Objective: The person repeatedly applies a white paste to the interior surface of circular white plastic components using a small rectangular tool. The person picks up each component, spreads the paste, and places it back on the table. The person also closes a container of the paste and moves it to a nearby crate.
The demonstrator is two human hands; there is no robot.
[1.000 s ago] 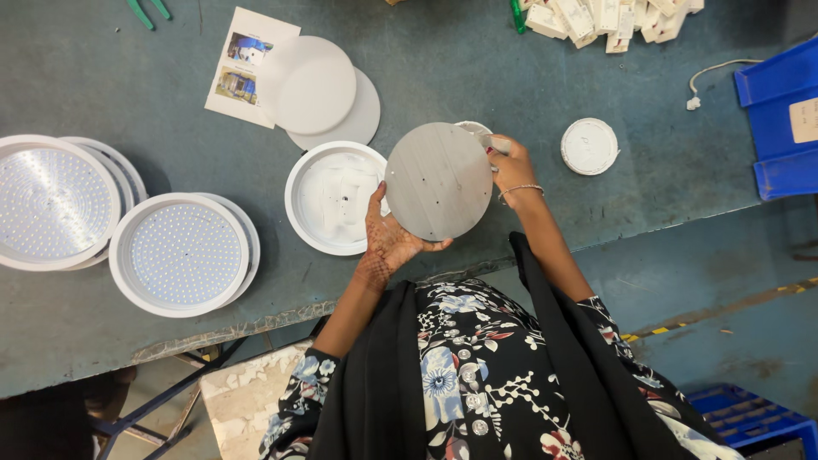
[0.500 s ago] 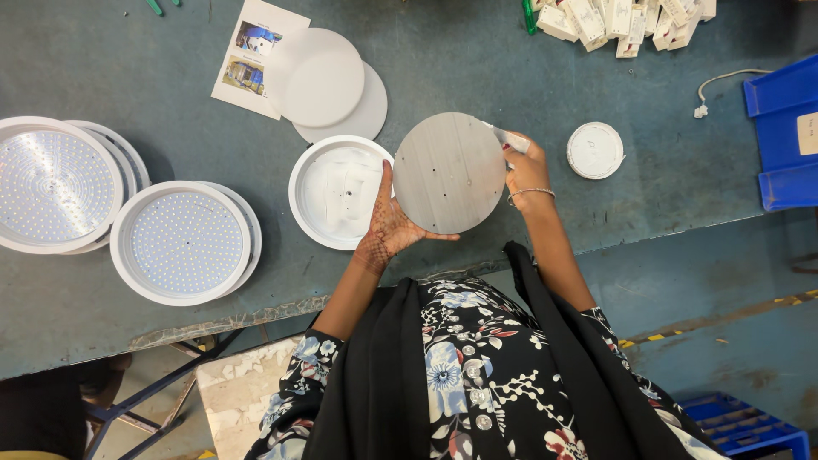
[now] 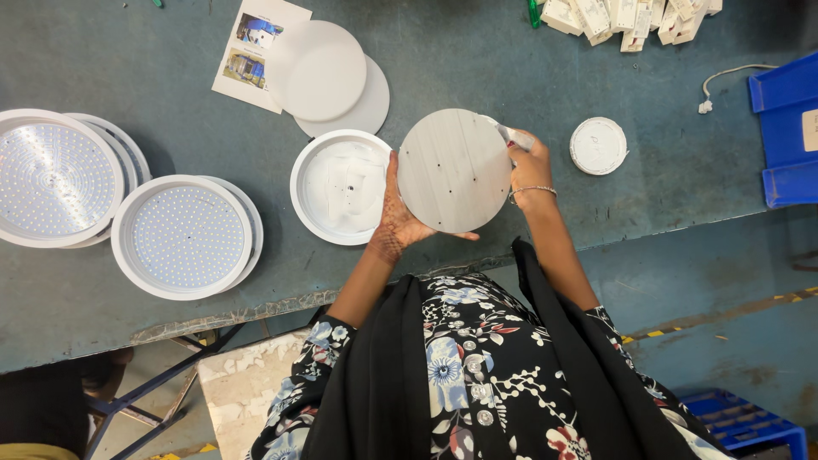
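A grey round metal disc [image 3: 454, 169] is held flat above the table between both my hands. My left hand [image 3: 396, 220] supports its lower left edge from below. My right hand [image 3: 530, 167] grips its right edge, and a small white part shows at my right fingertips, partly hidden. Just left of the disc lies an empty white round lamp housing [image 3: 339, 186] on the green-grey table [image 3: 528, 77].
Two white lamp housings with dotted boards [image 3: 182, 235] [image 3: 55, 177] sit at the left. White round diffuser plates [image 3: 328, 75] lie on a printed sheet [image 3: 249, 51]. A small white round cap [image 3: 598, 146], white parts [image 3: 626, 15], a wire plug [image 3: 705, 105] and a blue bin [image 3: 788, 128] are at the right.
The disc and both hands have stayed together, shifting slightly in view as the head moved. Nothing was let go or picked up.
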